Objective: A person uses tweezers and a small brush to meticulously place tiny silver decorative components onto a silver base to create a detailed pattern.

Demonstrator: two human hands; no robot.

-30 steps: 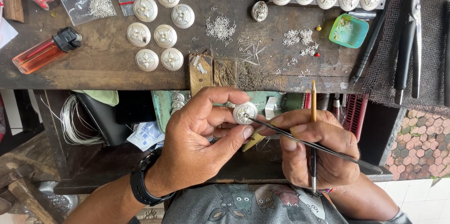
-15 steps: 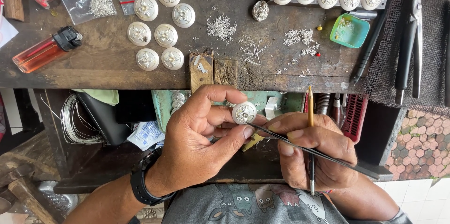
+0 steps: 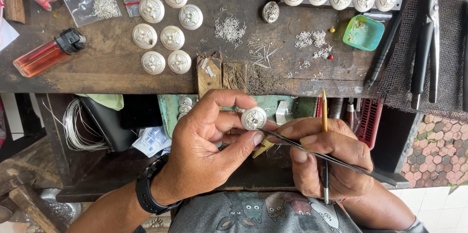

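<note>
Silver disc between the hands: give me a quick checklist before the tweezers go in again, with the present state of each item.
1. Silver disc pinched in left hand fingertips, face up: ok.
2. Tweezers held in right hand, tips at the disc's lower edge: ok.
3. A piece gripped in the tweezer tips: cannot tell, too small.
4. Fine brush tucked upright in the right hand, tip clear of the disc: ok.
5. Loose wire bits on the workbench within view for pickup: ok.
</note>
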